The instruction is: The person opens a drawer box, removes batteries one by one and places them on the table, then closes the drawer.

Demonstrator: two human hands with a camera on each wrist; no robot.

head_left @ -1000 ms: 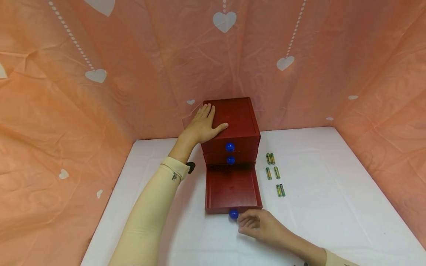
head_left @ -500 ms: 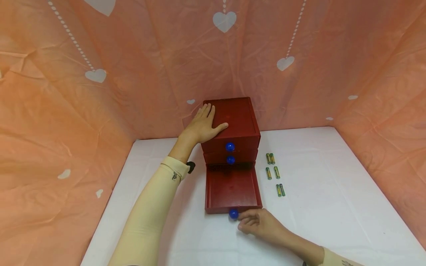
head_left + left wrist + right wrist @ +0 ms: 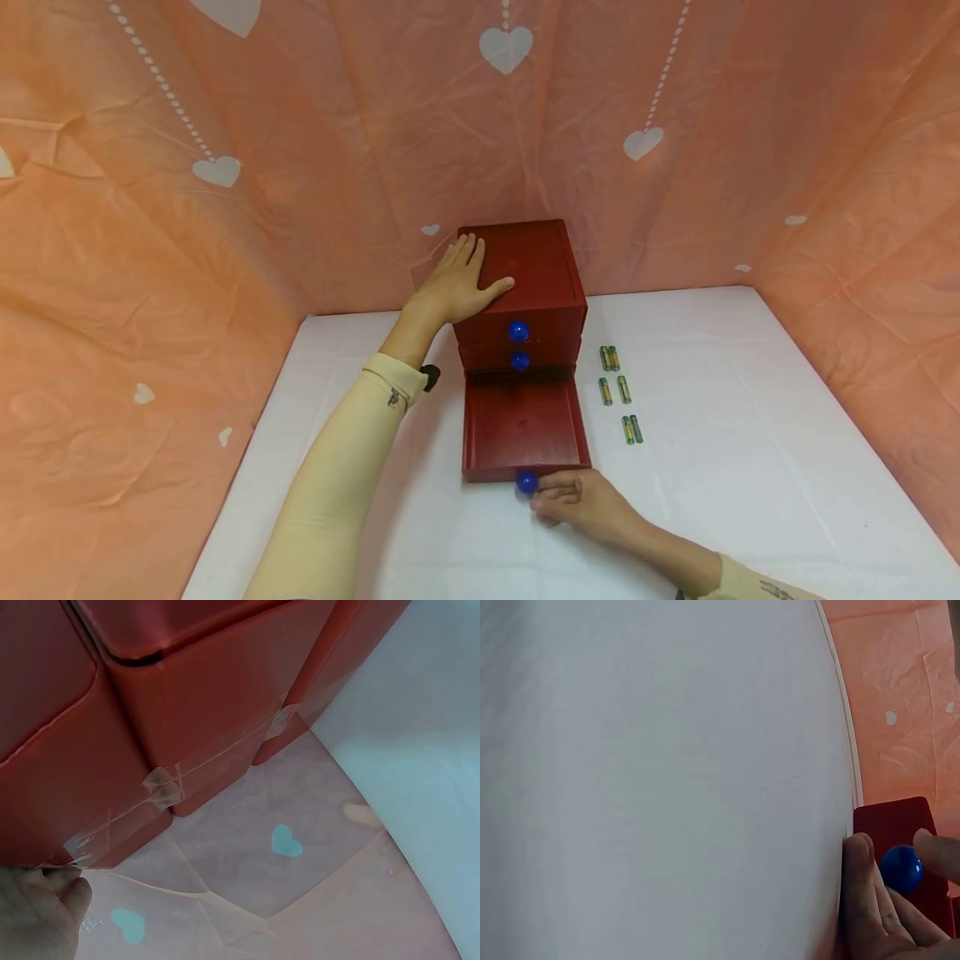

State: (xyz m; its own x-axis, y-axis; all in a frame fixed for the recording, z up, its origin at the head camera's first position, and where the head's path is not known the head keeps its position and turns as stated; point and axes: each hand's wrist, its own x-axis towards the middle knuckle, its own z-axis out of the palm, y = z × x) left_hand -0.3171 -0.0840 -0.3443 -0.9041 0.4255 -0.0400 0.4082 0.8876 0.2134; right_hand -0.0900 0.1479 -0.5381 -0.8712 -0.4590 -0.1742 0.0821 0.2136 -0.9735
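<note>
A dark red drawer cabinet point(image 3: 536, 267) stands at the back of the table, its bottom drawer point(image 3: 525, 425) pulled far out with nothing seen inside. Spread over the left part of the cabinet's top is my left hand point(image 3: 459, 287), fingers straight; in the left wrist view part of that hand point(image 3: 37, 911) shows by the cabinet's taped side. My right hand point(image 3: 588, 504) is at the right of the bottom drawer's round blue knob point(image 3: 527, 482), fingertips at its edge. In the right wrist view the knob point(image 3: 901, 868) appears between loosely bent fingers point(image 3: 866, 900) and thumb.
Several green-and-yellow batteries point(image 3: 624, 389) lie in pairs on the white table point(image 3: 720, 467), right of the drawer. Two upper drawers with blue knobs point(image 3: 518, 332) are closed. A pink-orange curtain point(image 3: 360, 167) with white hearts hangs behind and at both sides.
My right hand has shifted slightly left and its fingers have straightened a little beside the knob. The left hand, drawer and batteries have stayed in place.
</note>
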